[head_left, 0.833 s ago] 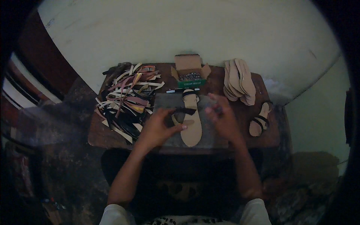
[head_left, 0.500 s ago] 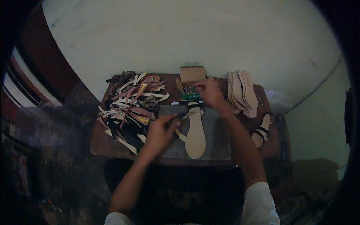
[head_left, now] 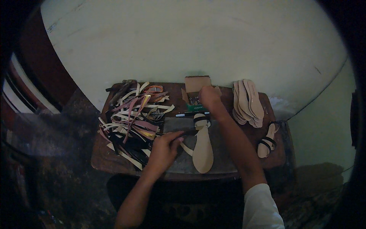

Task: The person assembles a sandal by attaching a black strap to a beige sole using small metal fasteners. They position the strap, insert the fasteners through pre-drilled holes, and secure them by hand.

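A beige sandal sole (head_left: 203,154) lies on the grey slab (head_left: 173,125), its narrow end away from me. A black strap (head_left: 201,121) crosses that end, and a cream strap (head_left: 186,149) sticks out at its left side. My left hand (head_left: 164,150) is closed on a thin dark strip (head_left: 189,133) whose far end reaches the sole's left edge. My right hand (head_left: 210,100) is curled at the right side of an open green and brown box (head_left: 194,108) of small metal pieces. Its fingertips are hidden, so what they hold cannot be seen.
Loose straps (head_left: 131,120) in cream, pink and black heap on the left of the wooden table (head_left: 100,158). A marker pen (head_left: 187,114) lies before the box. Stacked beige soles (head_left: 248,102) and a black-strapped sandal (head_left: 268,141) lie at right, near the wall (head_left: 183,42).
My right hand has turned from a pinch above the box to a curled pose with hidden fingertips. My left hand keeps the dark strip beside the sole. The view has shifted slightly.
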A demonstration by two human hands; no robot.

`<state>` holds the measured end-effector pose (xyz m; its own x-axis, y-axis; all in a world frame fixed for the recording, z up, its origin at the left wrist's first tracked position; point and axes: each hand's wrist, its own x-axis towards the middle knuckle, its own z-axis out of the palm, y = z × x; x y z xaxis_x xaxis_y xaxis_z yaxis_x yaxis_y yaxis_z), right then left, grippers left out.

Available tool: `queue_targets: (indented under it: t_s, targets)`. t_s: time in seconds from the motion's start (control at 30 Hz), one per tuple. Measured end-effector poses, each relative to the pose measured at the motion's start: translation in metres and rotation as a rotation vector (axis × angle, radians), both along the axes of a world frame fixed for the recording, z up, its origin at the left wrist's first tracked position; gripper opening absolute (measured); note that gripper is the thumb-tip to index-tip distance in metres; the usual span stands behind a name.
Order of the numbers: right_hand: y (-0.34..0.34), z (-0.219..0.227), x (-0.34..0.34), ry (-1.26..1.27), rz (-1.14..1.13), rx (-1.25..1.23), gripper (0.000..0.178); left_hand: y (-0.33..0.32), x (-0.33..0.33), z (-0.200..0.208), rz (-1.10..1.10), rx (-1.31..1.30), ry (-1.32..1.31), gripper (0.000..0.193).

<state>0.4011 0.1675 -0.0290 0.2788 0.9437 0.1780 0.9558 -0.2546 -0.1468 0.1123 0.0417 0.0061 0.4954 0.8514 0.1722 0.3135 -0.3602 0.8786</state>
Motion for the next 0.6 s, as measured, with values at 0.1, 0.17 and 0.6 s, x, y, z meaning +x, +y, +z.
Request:
queue_targets:
  t_s: [0.1, 0.17, 0.6]
  targets:
    - [-0.006, 0.005, 0.001, 0.08, 0.029, -0.031, 0.011, -0.001, 0.001, -0.002, 0.005, 0.024, -0.002, 0.024]
    - [-0.012, 0.011, 0.001, 0.149, 0.063, -0.033, 0.011, -0.002, 0.001, 0.001, 0.007, 0.021, 0.005, 0.025]
    - [-0.033, 0.026, 0.017, 0.414, 0.188, 0.126, 0.017, -0.004, 0.003, 0.0, -0.02, 0.051, 0.011, 0.026]
